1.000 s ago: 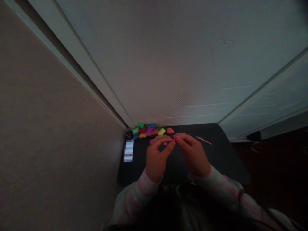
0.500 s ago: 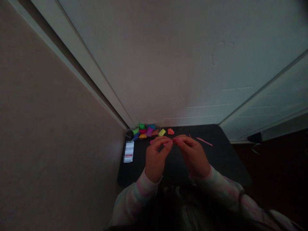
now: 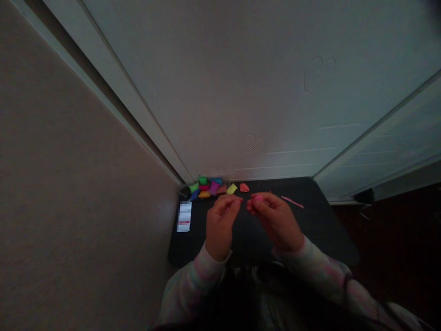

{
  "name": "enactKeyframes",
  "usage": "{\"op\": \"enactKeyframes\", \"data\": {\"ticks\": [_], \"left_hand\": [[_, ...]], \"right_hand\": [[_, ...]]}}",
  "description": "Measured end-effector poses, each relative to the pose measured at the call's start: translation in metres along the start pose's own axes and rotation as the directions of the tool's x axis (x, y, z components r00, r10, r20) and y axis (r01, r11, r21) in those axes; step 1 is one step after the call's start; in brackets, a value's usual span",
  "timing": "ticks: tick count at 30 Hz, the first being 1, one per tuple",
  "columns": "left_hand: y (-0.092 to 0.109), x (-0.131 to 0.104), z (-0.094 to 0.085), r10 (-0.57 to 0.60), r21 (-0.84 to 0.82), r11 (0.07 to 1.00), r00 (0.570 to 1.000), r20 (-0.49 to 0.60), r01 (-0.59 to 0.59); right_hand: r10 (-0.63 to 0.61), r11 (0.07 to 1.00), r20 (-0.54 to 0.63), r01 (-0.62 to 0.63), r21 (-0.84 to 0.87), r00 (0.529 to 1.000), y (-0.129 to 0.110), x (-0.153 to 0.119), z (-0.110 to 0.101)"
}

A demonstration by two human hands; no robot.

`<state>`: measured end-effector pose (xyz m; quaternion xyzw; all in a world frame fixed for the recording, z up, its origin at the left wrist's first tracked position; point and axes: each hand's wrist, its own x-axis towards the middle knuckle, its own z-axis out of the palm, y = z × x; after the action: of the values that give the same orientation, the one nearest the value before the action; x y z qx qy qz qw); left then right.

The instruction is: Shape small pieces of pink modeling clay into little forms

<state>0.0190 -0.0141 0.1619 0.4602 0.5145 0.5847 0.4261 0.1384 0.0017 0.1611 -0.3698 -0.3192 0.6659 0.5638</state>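
Hands drew apart since a moment ago | right hand [image 3: 277, 220] pinched pink clay piece [image 3: 258, 199] | left hand [image 3: 220, 223] fingertips closed, content unclear | separation done above tabletop [image 3: 320, 230]

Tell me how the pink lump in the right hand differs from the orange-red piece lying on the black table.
The pink lump is pinched at the fingertips of the right hand, lifted above the black table; the orange-red piece lies untouched near the far edge. The pink lump looks rounded; the orange-red piece looks flatter and irregular. Both are small, bright and soft-looking.
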Motion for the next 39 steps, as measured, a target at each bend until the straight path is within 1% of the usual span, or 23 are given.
{"op": "enactKeyframes", "data": {"ticks": [5, 10, 19, 23, 26, 32, 39], "left_hand": [[0.0, 0.0, 0.0, 0.002, -0.005, 1.0, 1.0, -0.005, -0.002], [0.001, -0.001, -0.001, 0.031, 0.029, 0.999, 0.999, 0.009, -0.032], [0.022, -0.002, 0.0, 0.12, 0.173, 0.975, 0.984, 0.129, -0.142], [0.025, -0.003, 0.0, 0.129, 0.248, 0.957, 0.986, 0.108, -0.153], [0.025, -0.003, 0.0, 0.123, 0.275, 0.951, 0.988, 0.09, -0.143], [0.025, -0.001, -0.001, 0.102, 0.232, 0.964, 0.986, 0.129, -0.13], [0.021, 0.002, -0.003, 0.082, 0.171, 0.979, 0.98, 0.183, -0.114]], "right_hand": [[0.022, 1.0, 0.01, -0.022, 0.007, 1.0, -0.003, 0.0, 0.002], [0.024, 0.999, 0.04, -0.022, -0.038, 0.999, -0.002, -0.001, 0.0], [0.022, 0.973, 0.125, 0.008, -0.229, 0.992, -0.004, -0.001, -0.001], [0.009, 0.949, 0.164, 0.043, -0.312, 0.986, -0.002, -0.001, -0.002], [-0.004, 0.924, 0.194, 0.078, -0.375, 0.981, -0.001, 0.0, -0.004], [0.006, 0.854, 0.281, 0.141, -0.502, 0.96, -0.007, 0.002, -0.012], [-0.004, 0.818, 0.308, 0.18, -0.546, 0.951, -0.009, 0.003, -0.017]]}}
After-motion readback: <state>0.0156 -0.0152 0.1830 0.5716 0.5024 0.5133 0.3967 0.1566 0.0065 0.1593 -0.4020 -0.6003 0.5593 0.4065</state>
